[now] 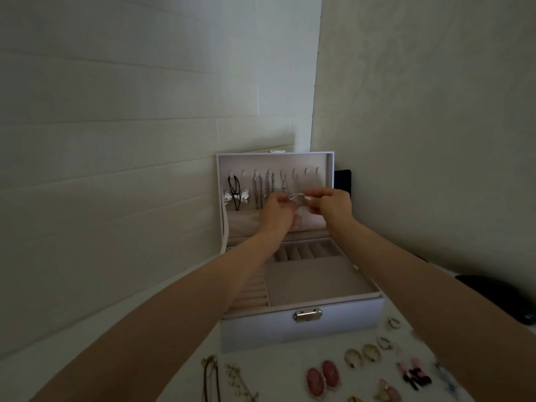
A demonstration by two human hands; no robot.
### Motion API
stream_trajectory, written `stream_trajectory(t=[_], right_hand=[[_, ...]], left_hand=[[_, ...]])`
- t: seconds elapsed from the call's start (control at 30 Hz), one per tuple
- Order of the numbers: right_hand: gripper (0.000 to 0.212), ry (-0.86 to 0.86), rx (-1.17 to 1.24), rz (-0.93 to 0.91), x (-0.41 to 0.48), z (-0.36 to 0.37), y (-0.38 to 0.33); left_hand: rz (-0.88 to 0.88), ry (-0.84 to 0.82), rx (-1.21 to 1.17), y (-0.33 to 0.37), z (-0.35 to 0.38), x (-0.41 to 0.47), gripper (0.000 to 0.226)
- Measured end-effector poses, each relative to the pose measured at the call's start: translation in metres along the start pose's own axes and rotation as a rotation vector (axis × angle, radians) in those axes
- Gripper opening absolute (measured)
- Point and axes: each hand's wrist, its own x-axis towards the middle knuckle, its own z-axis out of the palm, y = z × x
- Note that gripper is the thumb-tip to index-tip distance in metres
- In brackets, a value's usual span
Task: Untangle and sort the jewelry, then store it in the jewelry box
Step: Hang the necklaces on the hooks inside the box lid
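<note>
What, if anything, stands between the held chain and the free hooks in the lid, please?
Nothing visible does. The left hand and right hand pinch the silver chain just below the free hooks in the lid; hung necklaces sit further left.

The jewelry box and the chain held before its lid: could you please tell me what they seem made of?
The jewelry box looks like smooth pale faux leather outside, with matte beige velvety lining and a shiny metal clasp. The chain, pinched between left hand and right hand, glints silvery, probably metal; blur leaves it open.
</note>
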Motion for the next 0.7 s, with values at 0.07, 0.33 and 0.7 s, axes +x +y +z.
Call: stream_trajectory(t=[0.07,0.33,0.7], right_hand=[[0.019,0.005,-0.048,-0.011,-0.001,-0.001,0.0],[0.014,-0.048,-0.234,-0.18,-0.01,-0.003,0.0],[0.019,-0.07,-0.26,-0.174,-0.007,-0.007,0.0]], left_hand=[[0.018,-0.004,-0.011,0.002,0.001,-0.001,0.022],[0.05,-0.046,0.155,0.006,-0.005,0.008,0.016],[0.102,-0.093,0.277,0.017,-0.013,0.008,0.007]])
